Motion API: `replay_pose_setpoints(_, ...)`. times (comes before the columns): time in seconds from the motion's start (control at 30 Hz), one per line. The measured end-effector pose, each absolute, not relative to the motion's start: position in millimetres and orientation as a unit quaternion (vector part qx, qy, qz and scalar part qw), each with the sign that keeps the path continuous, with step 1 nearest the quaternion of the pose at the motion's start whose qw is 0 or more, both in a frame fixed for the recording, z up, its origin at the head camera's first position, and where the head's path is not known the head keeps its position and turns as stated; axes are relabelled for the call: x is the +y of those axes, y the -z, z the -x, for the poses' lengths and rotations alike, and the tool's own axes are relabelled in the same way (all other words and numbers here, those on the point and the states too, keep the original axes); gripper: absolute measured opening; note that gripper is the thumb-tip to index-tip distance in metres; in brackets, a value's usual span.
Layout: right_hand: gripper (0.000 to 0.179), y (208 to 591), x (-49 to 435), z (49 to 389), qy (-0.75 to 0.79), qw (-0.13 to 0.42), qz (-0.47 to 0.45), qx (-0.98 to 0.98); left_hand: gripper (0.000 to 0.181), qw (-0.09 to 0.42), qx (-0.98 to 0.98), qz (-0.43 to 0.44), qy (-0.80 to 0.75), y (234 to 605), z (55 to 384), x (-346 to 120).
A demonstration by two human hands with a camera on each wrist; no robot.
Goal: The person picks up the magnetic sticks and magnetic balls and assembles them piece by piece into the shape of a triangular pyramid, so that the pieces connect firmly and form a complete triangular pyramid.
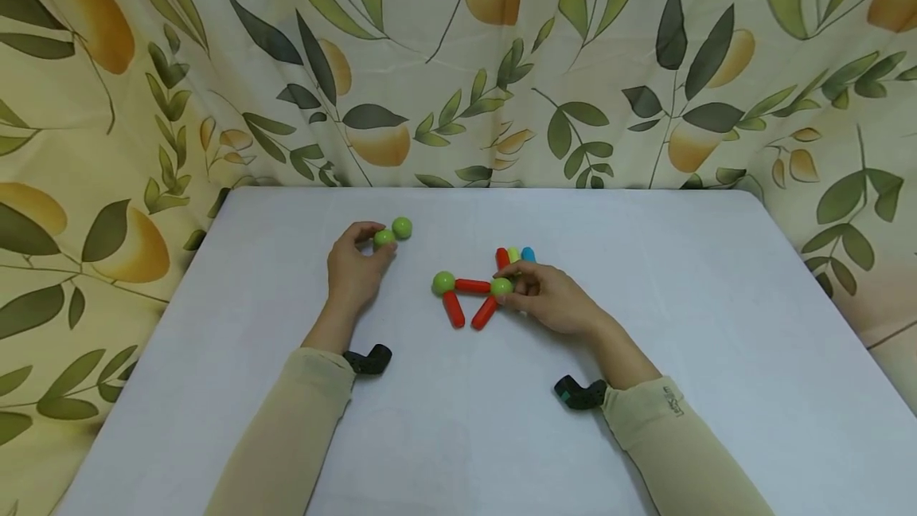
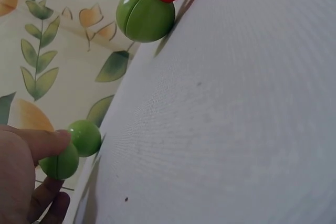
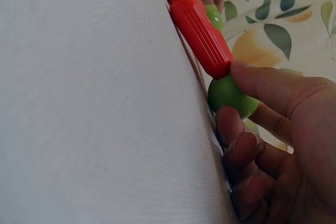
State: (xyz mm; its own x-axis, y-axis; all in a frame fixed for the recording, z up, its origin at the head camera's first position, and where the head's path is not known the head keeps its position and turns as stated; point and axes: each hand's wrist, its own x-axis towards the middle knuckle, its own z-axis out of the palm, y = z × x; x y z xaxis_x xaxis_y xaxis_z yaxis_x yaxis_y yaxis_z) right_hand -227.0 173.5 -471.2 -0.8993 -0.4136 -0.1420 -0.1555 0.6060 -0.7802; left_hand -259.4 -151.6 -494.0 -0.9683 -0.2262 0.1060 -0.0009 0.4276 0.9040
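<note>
A creased cream fabric curtain printed with orange fruit and green leaves hangs behind and beside a broad, white-covered table; the light is soft.

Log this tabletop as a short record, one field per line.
Left hand: pinches a green ball
Beside it: another green ball
Right hand: pinches the assembly's right ball
Assembly: left ball and right ball, crosspiece red rod between, two slanted red rods
Behind right hand: red, yellow-green and blue rods, partly hidden
Surface: white table
</note>
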Motion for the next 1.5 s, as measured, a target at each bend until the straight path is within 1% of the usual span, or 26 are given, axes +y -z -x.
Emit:
replay_pose_setpoints(0.2,0.037,475,174,226,0.415,0.157,0.159,0.882,0.033,0.121,-0.822,-0.040,0.555,497,258,-150)
replay_pose_setpoints(0.3,0.037,475,174,225,0.417,0.157,0.157,0.881,0.033,0.115,-0.816,-0.007,0.566,494,256,-146)
replay_pose_setpoints(0.5,0.038,476,174,225,0.414,0.156,0.155,0.883,0.031,0.071,-0.820,0.055,0.565,483,250,-134)
replay_pose_setpoints(0.6,0.037,477,174,225,0.411,0.153,0.154,0.885,0.034,0.044,-0.822,0.075,0.562,476,247,-130)
replay_pose_setpoints(0.77,0.037,477,174,225,0.409,0.149,0.155,0.887,0.040,-0.005,-0.842,0.128,0.524,465,243,-125)
replay_pose_setpoints(0.9,0.038,476,173,225,0.409,0.150,0.157,0.886,0.039,-0.042,-0.853,0.162,0.495,457,238,-121)
replay_pose_setpoints(1.13,0.038,478,175,225,0.407,0.148,0.160,0.887,0.036,-0.072,-0.855,0.193,0.476,444,231,-116)
replay_pose_setpoints(1.37,0.037,477,177,228,0.403,0.143,0.165,0.889,0.033,-0.100,-0.848,0.265,0.448,436,227,-112)
replay_pose_setpoints(1.5,0.039,476,177,229,0.398,0.145,0.160,0.891,0.034,-0.125,-0.852,0.285,0.421,430,223,-107)
